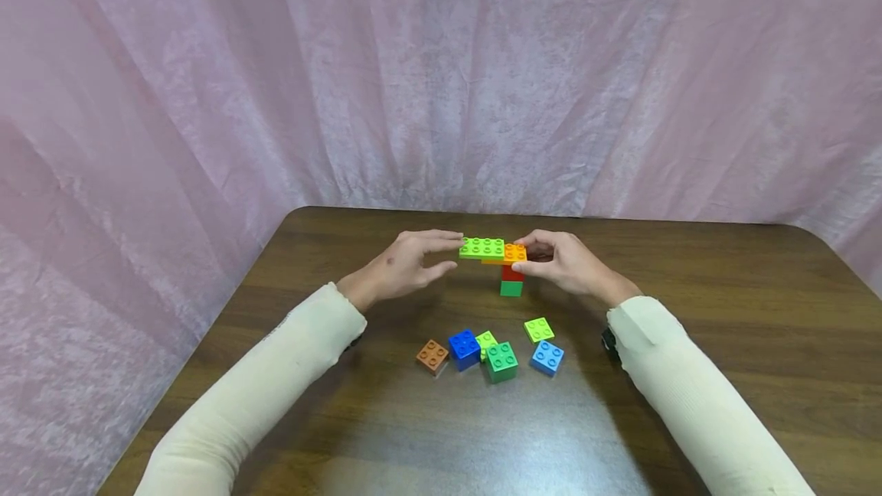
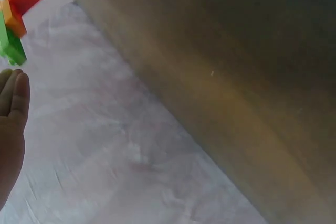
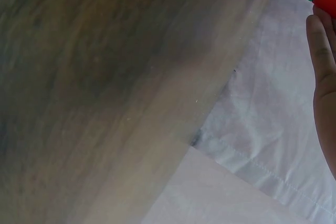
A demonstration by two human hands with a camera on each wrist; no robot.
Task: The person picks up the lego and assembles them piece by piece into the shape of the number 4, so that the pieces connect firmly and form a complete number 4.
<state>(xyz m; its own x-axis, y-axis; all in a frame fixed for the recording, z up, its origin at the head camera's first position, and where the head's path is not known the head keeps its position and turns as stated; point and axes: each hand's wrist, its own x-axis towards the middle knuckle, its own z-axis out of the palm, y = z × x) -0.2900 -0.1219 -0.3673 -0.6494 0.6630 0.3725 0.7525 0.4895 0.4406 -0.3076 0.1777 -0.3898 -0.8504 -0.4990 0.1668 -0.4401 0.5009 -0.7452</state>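
A small stack of toy building bricks stands at the middle of the table: a green brick at the bottom, a red brick on it, then an orange brick. On top, a long lime brick juts out to the left. My right hand pinches the stack's right side near the orange and red bricks, thumb in front. Beside the lime brick's left end is my left hand, its fingers extended. In the left wrist view its fingertips sit just apart from the lime brick.
Nearer on the wooden table lie loose bricks: brown, dark blue, green, light blue and lime. Another lime one is partly hidden. A pink curtain hangs behind the table.
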